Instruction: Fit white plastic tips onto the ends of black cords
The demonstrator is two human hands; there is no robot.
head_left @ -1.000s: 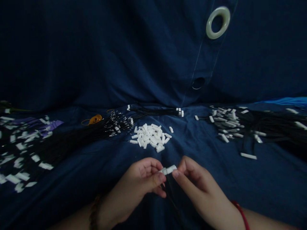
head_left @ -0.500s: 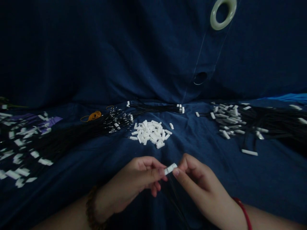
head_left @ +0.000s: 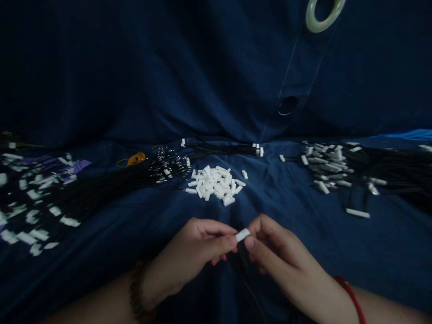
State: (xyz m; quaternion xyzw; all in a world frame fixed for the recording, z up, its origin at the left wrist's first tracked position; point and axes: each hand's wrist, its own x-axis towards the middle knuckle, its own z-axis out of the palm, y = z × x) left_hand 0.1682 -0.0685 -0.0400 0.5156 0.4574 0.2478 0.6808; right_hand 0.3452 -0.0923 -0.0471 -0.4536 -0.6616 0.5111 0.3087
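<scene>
Between my two hands is a small white plastic connector housing [head_left: 242, 235], with thin black wires [head_left: 248, 276] hanging below it. My left hand [head_left: 205, 245] pinches the connector's left end between thumb and fingers. At its other end, the thumb and forefinger of my right hand [head_left: 280, 252] are closed around the edge, close to where the wires run down. Whether the right fingertips grip the connector or a wire, I cannot tell. Beyond my hands lies a heap of loose white connector housings [head_left: 216, 183].
Black wire bundles with white connectors lie at the left [head_left: 37, 211] and right [head_left: 330, 166]. Bare silvery wire ends [head_left: 168, 164] sit behind the heap, near an orange loop [head_left: 135, 159]. A tied wire bundle [head_left: 219, 148] lies farther back. A pale ring [head_left: 324, 18] hangs against the dark blue cloth.
The view has shifted slightly, so the background things sit a little right and higher. My hands stay together at the connector, its visible part now shorter; the left fingers are more curled in.
</scene>
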